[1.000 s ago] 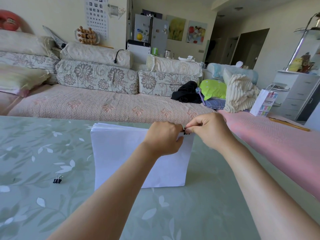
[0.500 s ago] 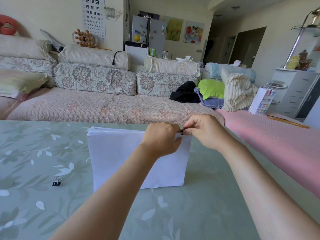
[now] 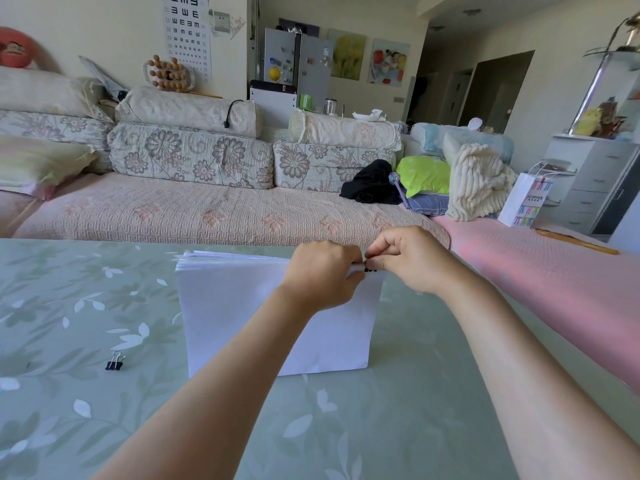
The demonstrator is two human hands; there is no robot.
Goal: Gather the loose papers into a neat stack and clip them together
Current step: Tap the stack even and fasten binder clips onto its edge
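Paper stack (image 3: 242,306) under both hands, black binder clip (image 3: 370,269) at its upper right corner.
Stood on lower edge on green floral table (image 3: 415,410), centre. Left hand (image 3: 322,275) curled over top edge, gripping sheets. Right hand (image 3: 412,261) just right of it, fingertips pinched on clip, mostly hidden. Spare binder clip (image 3: 115,362) loose on table, well left of stack.
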